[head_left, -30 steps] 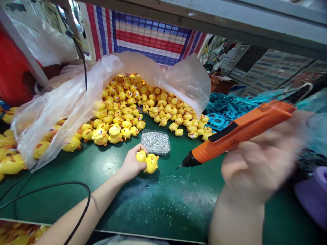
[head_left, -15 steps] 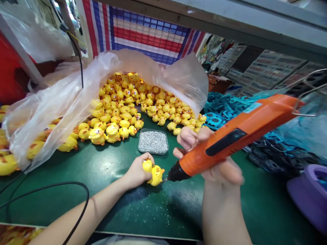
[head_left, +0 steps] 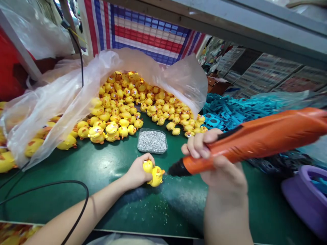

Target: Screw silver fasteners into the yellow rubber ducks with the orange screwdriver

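Near the middle of the green table, my left hand (head_left: 140,172) grips a yellow toy duck (head_left: 156,176), its orange beak pointing right. My right hand (head_left: 214,156) is closed round an orange electric screwdriver (head_left: 237,143), held almost level. The tool's black nose points at the duck's right side, close to the beak; whether its thin tip touches the duck is too small to tell. Just behind the duck sits a clear tray of small silvery pieces (head_left: 152,141), which neither hand touches.
Many yellow ducks (head_left: 125,109) spill from a translucent plastic bag (head_left: 61,102) at the back and left. Turquoise parts (head_left: 230,109) and dark parts lie at the right, near a purple container (head_left: 301,197). A black cable (head_left: 84,194) crosses the left forearm.
The screwdriver has tipped to a flatter angle, its rear end lower and further right. My right hand's fingers have wrapped closer round it. My left hand and the duck have hardly moved.
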Demonstrator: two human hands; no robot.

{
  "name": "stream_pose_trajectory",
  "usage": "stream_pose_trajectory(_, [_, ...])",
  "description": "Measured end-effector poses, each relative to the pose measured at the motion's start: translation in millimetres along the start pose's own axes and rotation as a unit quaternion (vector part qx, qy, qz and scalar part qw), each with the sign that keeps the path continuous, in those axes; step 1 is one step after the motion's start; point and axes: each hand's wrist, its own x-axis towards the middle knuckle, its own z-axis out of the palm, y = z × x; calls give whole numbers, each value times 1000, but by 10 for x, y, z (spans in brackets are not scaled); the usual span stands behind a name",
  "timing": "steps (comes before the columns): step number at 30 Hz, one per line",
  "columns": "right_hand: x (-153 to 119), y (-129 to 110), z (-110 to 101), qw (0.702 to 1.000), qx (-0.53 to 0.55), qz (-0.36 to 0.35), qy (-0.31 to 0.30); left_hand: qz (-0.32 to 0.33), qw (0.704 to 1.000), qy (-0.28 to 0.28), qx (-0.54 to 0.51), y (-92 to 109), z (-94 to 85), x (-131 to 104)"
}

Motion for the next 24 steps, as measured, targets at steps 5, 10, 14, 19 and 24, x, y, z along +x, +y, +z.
stream_pose_trajectory(5, [10,250,177,989,-50,-29,138,20,1000,12,-5,-15,5,0])
stream_pose_trajectory(10, [-14,346,236,989,-17,-47,140,30,999,4,-38,6,3,-10])
stream_pose_trajectory(14, [-55,434,322,991,-1,-28,133,39,998,-15,-55,51,31,-49])
stream_pose_trajectory(19, [-131,507,426,991,-31,-28,125,35,998,-30,-52,72,51,-88])
stream_pose_trajectory(24, [-189,529,454,992,-38,-31,118,28,998,-36,-38,48,46,-92])
